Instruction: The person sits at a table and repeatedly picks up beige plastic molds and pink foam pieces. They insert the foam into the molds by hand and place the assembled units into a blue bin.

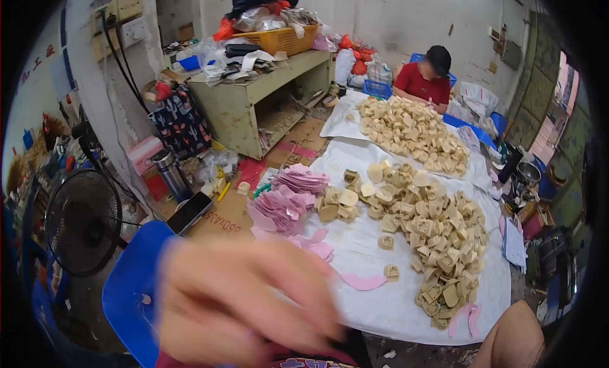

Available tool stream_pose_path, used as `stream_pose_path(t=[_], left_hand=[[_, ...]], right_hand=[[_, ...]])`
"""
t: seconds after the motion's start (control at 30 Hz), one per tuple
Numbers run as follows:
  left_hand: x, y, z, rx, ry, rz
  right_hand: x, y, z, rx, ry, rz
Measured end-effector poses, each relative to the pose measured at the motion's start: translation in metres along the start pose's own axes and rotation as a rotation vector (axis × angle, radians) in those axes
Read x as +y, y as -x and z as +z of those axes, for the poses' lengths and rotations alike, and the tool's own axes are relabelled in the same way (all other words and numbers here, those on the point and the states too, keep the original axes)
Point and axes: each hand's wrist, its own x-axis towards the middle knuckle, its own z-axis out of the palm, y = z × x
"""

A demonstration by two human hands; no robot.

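A large hand, which I take for my left hand [247,298], fills the lower middle close to the camera. It is smeared by motion, with its fingers bent toward the lower right, and whatever it may hold is hidden. Behind it lie stacked thin pink pieces [282,206] on the table's left side. A heap of small beige moulded parts [431,222] spreads over the white sheet [355,308] on the right. Between them rest a curved pink strip [363,281] and a single beige part [391,273]. I cannot make out my right hand.
A bare limb [517,339] shows at the lower right. Across the table sits a person in red [424,83] behind another beige heap [412,133]. At left are a blue stool [130,298], a black fan [84,222], a phone [190,213] and a steel flask [171,174].
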Motion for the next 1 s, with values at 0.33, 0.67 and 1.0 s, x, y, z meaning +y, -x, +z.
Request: stream_pose_path(t=[0.33,0.67,1.0], left_hand=[[-0.033,-0.021,0.012,-0.211,0.218,0.018],[-0.026,-0.021,0.026,-0.142,0.223,0.270],[-0.017,-0.010,0.021,-0.381,0.429,0.378]], right_hand=[[-0.003,-0.009,-0.006,-0.009,0.013,-0.023],[0.010,-0.004,0.005,0.024,-0.161,0.031],[-0.019,0.002,-0.007,0.040,-0.268,0.004]])
